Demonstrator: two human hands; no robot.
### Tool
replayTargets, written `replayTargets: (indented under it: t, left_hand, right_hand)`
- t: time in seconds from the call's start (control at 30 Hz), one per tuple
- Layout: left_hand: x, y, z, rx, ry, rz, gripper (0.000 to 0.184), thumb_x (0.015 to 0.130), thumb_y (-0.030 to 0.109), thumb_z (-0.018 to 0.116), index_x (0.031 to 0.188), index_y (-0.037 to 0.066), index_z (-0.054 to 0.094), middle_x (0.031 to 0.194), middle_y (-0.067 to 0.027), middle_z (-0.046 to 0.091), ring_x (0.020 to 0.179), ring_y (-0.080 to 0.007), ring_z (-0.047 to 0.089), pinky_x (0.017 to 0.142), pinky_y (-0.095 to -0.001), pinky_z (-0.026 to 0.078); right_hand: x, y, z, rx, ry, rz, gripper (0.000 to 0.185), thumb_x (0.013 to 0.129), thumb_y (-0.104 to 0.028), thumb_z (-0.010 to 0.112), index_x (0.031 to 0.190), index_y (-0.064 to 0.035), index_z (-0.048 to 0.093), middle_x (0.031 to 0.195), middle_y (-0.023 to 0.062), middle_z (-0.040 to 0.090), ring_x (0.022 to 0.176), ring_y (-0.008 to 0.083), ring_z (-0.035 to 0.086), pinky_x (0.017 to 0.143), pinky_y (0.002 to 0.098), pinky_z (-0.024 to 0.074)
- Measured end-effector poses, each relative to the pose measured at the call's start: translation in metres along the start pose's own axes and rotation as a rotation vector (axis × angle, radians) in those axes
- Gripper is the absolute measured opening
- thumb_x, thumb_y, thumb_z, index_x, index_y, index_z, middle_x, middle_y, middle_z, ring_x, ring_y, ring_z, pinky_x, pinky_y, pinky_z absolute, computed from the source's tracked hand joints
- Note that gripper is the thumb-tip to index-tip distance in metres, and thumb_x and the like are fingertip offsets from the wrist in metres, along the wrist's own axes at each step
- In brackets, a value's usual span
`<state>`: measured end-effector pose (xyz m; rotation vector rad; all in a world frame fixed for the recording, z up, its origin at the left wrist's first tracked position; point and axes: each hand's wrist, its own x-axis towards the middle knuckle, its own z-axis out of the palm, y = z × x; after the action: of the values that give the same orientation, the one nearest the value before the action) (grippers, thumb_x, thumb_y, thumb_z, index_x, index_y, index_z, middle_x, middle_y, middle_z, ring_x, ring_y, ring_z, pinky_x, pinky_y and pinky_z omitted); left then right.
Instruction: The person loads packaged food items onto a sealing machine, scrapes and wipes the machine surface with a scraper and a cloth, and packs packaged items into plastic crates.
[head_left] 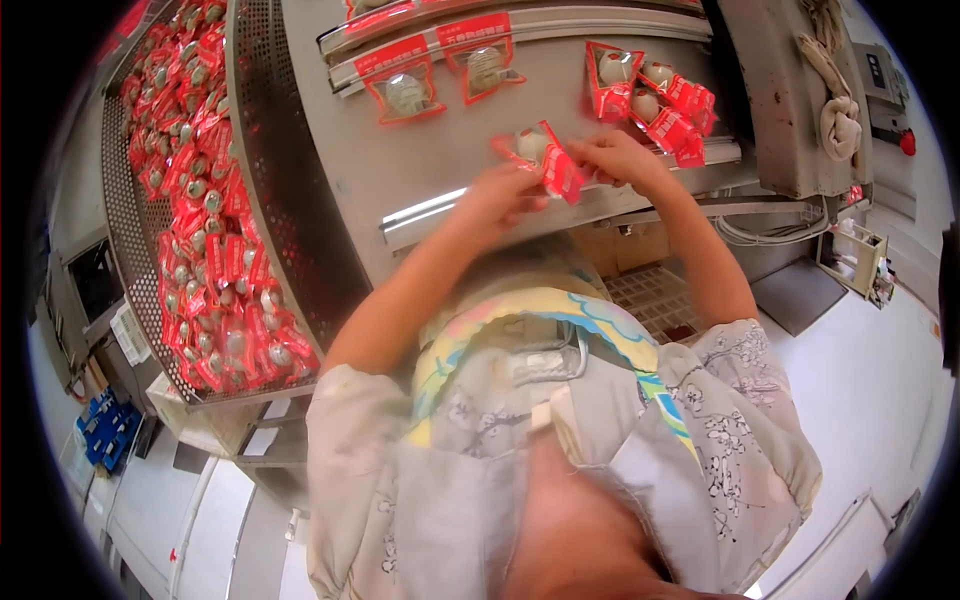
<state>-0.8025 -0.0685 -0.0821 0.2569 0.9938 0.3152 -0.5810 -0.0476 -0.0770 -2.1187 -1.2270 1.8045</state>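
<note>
A red and clear packet (pixel 533 146) with a pale round item inside is between my two hands, over the front part of the metal table (pixel 450 150). My left hand (pixel 499 202) is closed at the packet's lower left side, slightly blurred. At the packet's right side, my right hand (pixel 612 158) has its fingers pinched together near the red end; whether they grip it is hard to tell. Several similar packets (pixel 668 100) lie just beyond my right hand. Two more, a left one (pixel 404 93) and a right one (pixel 485 68), rest against a metal bar.
A perforated metal bin (pixel 240 200) on the left holds many red packets (pixel 215 260). A metal strip (pixel 425 213) runs along the table's front edge. Machine housing with a bundled cloth (pixel 838 128) stands at the right, with cables (pixel 770 235) below it.
</note>
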Motion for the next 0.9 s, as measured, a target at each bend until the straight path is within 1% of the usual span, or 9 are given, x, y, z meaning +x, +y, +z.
replayTargets:
  t: [0.1,0.3,0.4,0.43,0.53,0.63,0.73,0.83,0.9]
  left_hand:
    - [-0.013,-0.006,-0.019,0.034,0.026,-0.026,0.014,0.087,0.02,0.065,0.092,0.008,0.058,0.083,0.0003,0.062,0.056,0.0002,0.054,0.037,-0.0111,0.03]
    - [-0.025,-0.011,-0.042,-0.099,0.015,-0.058,0.015,0.084,0.016,0.068,0.092,0.01,0.057,0.082,0.0023,0.061,0.052,0.0015,0.048,0.037,-0.0113,0.029]
    - [-0.04,-0.011,-0.067,-0.04,0.001,0.057,0.018,0.081,0.012,0.07,0.093,0.01,0.057,0.08,0.003,0.059,0.052,0.0015,0.045,0.037,-0.0113,0.026]
    - [-0.048,-0.008,-0.079,0.002,0.07,0.078,0.016,0.079,0.009,0.069,0.089,0.01,0.058,0.075,0.0037,0.058,0.053,-0.0001,0.043,0.042,-0.0142,0.029]
    - [-0.065,0.005,-0.115,0.519,0.248,0.38,0.013,0.078,0.011,0.069,0.086,0.007,0.06,0.073,0.0033,0.058,0.057,-0.0031,0.048,0.048,-0.0178,0.034]
    - [-0.059,0.004,-0.132,0.719,0.377,0.509,0.017,0.077,0.017,0.068,0.087,0.005,0.062,0.072,0.0007,0.061,0.061,-0.0086,0.055,0.056,-0.0237,0.041]
    - [-0.058,0.006,-0.128,1.124,0.659,0.433,0.024,0.073,0.023,0.067,0.09,0.007,0.063,0.08,-0.0068,0.068,0.078,-0.0195,0.064,0.068,-0.034,0.048]
    - [-0.059,0.001,-0.123,1.211,0.748,0.521,0.027,0.071,0.026,0.067,0.093,0.01,0.063,0.083,-0.0079,0.067,0.08,-0.0225,0.065,0.069,-0.0356,0.048]
    - [-0.06,0.001,-0.123,1.241,0.719,0.532,0.03,0.074,0.027,0.069,0.096,0.008,0.063,0.079,-0.0055,0.065,0.074,-0.016,0.062,0.067,-0.0308,0.047]
  right_hand:
    - [0.002,-0.004,0.019,0.202,-0.298,0.054,0.035,0.084,-0.044,0.065,0.078,-0.0093,0.062,0.067,-0.0022,0.059,0.049,0.0036,0.047,0.04,0.0197,0.027]
    - [0.008,-0.015,0.048,0.316,-0.504,0.027,0.023,0.082,-0.033,0.069,0.081,-0.0104,0.063,0.069,-0.003,0.06,0.051,0.0044,0.05,0.042,0.0193,0.0313]
    - [0.007,-0.031,0.058,0.31,-0.52,-0.044,0.018,0.085,-0.027,0.066,0.083,-0.0098,0.064,0.067,-0.0013,0.059,0.053,0.0033,0.052,0.045,0.0165,0.035]
    - [0.009,-0.036,0.062,0.209,-0.483,-0.12,0.019,0.084,-0.027,0.067,0.082,-0.0088,0.064,0.065,-0.0017,0.058,0.052,0.0042,0.049,0.046,0.019,0.0358]
    - [0.021,-0.044,0.085,-0.06,-0.319,-0.384,0.023,0.083,-0.028,0.067,0.079,-0.0062,0.062,0.063,-0.0022,0.056,0.052,0.0049,0.046,0.047,0.0216,0.0354]
    - [0.031,-0.051,0.109,-0.103,-0.2,-0.464,0.025,0.082,-0.027,0.068,0.074,-0.004,0.061,0.062,-0.0021,0.054,0.054,0.0054,0.044,0.05,0.023,0.0358]
    - [0.05,-0.046,0.116,-0.178,-0.133,-0.525,0.026,0.081,-0.026,0.068,0.072,-0.0031,0.06,0.061,-0.0015,0.054,0.054,0.0057,0.044,0.05,0.0237,0.0367]
    - [0.056,-0.043,0.118,-0.258,-0.089,-0.549,0.029,0.08,-0.026,0.069,0.069,-0.0016,0.058,0.059,0.0,0.053,0.054,0.0066,0.045,0.05,0.0249,0.0378]
    - [0.056,-0.042,0.118,-0.323,-0.071,-0.542,0.031,0.078,-0.029,0.07,0.07,-0.001,0.059,0.059,0.0042,0.055,0.055,0.0116,0.048,0.053,0.0287,0.0402]
